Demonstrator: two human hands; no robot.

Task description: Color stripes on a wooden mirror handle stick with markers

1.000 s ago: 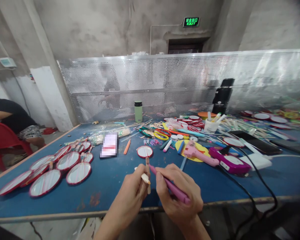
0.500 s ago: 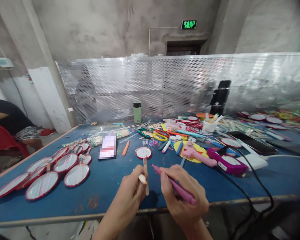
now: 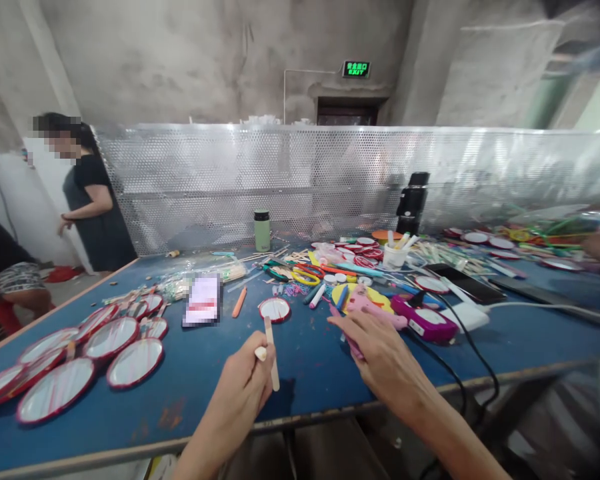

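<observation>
My left hand [image 3: 245, 377] is closed around a flat wooden craft stick [image 3: 274, 363]. The stick's upper end meets a small white disc [image 3: 275, 309] with a red rim, lying on the table. A pale, blunt-ended rod [image 3: 261, 353] also pokes out of this fist; its kind is unclear. To the right, my right hand [image 3: 380, 343] is turned palm down, its fingers over a pinkish-purple marker [image 3: 355, 349] that shows below the hand and past the fingertips. Just beyond that hand lies a pink glue gun [image 3: 375, 308], partly covered by it, on a yellow disc [image 3: 337, 293].
Several red-rimmed discs [image 3: 135, 363] lie at left, near a phone [image 3: 203, 300] and an orange marker [image 3: 239, 302]. Scissors [image 3: 305, 275], a cup of pens [image 3: 395, 257], a purple device [image 3: 425, 320] and cables crowd the right. A person [image 3: 93, 193] stands at far left.
My right hand has moved right and turned palm down with the marker, toward the glue gun. My left hand keeps its hold. The view has shifted, and a standing person now shows at left.
</observation>
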